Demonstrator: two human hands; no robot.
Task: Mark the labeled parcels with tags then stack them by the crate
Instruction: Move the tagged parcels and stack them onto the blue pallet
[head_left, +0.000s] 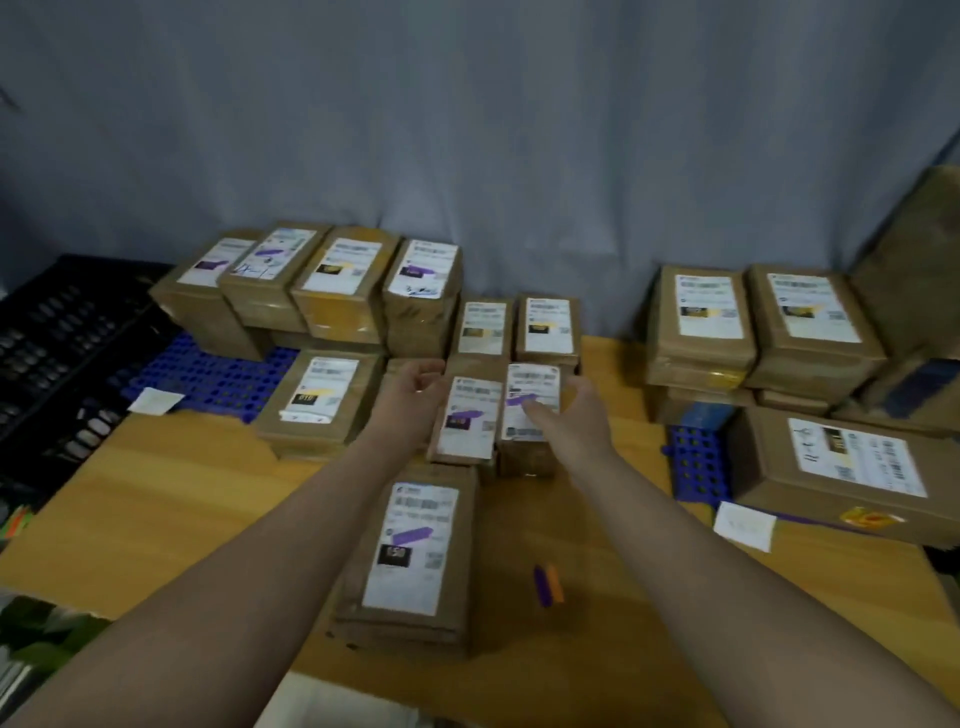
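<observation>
Nearest me, a tagged parcel (410, 545) lies on the tabletop (156, 509). Beyond it, my right hand (566, 410) grips a purple-tagged box (530, 410); my left hand (415, 384) looks open beside the neighbouring box (465, 421). The crate (208, 374) sits far left.

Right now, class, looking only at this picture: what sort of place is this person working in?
Probably a small parcel packing or sorting station. Many brown cardboard parcels with printed shipping labels are stacked on a wooden table, beside a black plastic crate.
</observation>
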